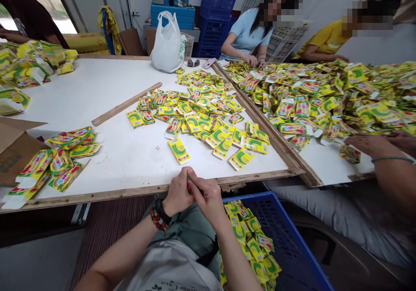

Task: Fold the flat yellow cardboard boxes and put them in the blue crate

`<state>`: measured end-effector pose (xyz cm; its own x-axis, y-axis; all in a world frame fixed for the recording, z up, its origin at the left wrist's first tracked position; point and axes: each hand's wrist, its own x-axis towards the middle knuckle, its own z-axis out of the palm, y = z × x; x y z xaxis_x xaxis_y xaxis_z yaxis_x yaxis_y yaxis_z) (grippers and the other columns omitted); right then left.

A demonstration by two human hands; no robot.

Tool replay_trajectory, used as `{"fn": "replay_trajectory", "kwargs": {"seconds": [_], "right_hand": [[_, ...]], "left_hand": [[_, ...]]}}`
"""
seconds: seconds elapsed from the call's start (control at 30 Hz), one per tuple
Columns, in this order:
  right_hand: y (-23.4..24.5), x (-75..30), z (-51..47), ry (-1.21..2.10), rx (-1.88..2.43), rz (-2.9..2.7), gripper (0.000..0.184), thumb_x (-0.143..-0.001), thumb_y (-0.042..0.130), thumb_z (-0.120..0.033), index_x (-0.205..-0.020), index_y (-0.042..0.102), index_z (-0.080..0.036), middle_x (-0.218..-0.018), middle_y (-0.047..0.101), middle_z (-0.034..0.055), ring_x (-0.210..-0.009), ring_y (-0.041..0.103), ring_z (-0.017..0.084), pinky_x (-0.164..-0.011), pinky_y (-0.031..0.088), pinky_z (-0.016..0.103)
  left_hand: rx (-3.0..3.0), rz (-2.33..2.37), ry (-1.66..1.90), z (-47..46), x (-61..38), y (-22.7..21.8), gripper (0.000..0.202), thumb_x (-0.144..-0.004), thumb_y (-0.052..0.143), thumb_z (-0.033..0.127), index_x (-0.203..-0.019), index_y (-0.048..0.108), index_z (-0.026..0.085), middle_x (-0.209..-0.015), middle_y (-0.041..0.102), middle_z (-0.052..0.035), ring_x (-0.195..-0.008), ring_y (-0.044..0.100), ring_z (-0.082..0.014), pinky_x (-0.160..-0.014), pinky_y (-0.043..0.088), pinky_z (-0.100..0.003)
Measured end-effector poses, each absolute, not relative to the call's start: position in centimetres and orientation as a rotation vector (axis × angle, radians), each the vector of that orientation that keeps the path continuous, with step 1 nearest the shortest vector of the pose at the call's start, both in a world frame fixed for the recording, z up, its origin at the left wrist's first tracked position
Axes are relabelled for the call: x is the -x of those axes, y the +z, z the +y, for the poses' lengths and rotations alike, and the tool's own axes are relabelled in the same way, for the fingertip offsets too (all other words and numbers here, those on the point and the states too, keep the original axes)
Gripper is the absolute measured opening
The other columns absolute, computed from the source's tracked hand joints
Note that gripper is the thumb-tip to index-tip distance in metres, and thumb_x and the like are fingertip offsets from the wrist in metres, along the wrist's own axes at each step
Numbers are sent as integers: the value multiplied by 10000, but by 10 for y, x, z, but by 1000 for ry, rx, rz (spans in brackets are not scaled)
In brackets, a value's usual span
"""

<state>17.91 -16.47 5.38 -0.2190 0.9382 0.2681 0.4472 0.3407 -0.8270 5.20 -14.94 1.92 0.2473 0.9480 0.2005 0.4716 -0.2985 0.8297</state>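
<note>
The person's left hand (180, 192) and right hand (209, 199) meet at the near edge of the white table (130, 165), both grasping a small box (189, 188) between their fingers. The fingers hide most of it. A beaded bracelet (158, 219) circles the left wrist.

Just beyond the hands, a single yellow box (179, 150) lies flat, near a loose heap of similar boxes (198, 113). To the left of that heap is a wooden stick (126, 103), and a white plastic bag (167, 44) stands at the far side.

On the right, a wooden rail (256, 113) separates the heap from a much larger pile (325, 96), where a co-worker's hand (368, 145) is at a box (349, 153). More boxes (68, 154) lie at the near left, beside a cardboard carton (13, 156). Below the table, right of the person, a blue crate (292, 234) holds many yellow boxes (256, 243).
</note>
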Motion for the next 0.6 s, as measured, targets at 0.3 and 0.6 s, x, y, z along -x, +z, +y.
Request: {"fn": "replay_trajectory", "kwargs": {"seconds": [0.3,0.6], "right_hand": [[50,-251,-188,384,1853,-1748,415,-833,549,-362,-1192,669,-191,-1204,643,133,-1105,622,309,-925,508,456],[42,-182,-106,936,1255,-1733,400,-902,486,-393,-1209,656,-202,-1083,702,62,-1006,661,240,-894,519,370]], "left_hand": [[-2488,1232,348,-21,15,23,599,-687,498,-2,-1248,528,206,-1461,374,-115,-1378,241,-352,-1095,228,-592],[-2380,1003,528,-72,-7,36,379,-847,460,199,-1224,476,166,-1177,600,-88,-1073,570,-201,-944,459,-343]]}}
